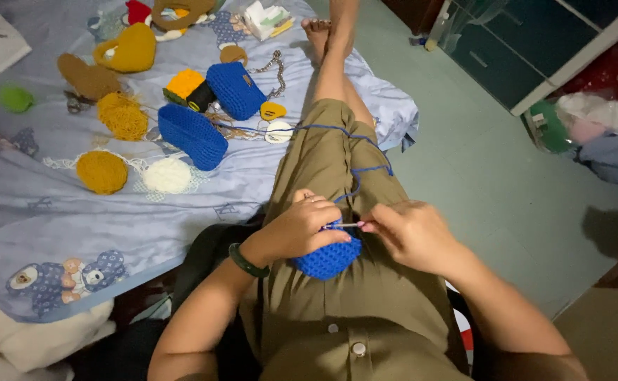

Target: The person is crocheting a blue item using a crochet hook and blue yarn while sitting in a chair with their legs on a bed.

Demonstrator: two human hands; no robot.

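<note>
Carefully, I had the right hand (pixel 411 236) pinching the crochet hook (pixel 349 225) while the left hand (pixel 302 229) clamped the blue crocheted piece (pixel 328 259) in the lap, and I judged the blue yarn (pixel 365 169) wanted even tension for neat stitches.

Dim, soft indoor light, slightly grainy picture, dark shadows along the bottom edge.

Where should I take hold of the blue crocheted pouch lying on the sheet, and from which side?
Grip the blue crocheted pouch across its long top rim, coming from above. It lies flat on the sheet, clear on top, with yarn balls close beside it; its soft, narrow body probably suits a pinch.
</note>
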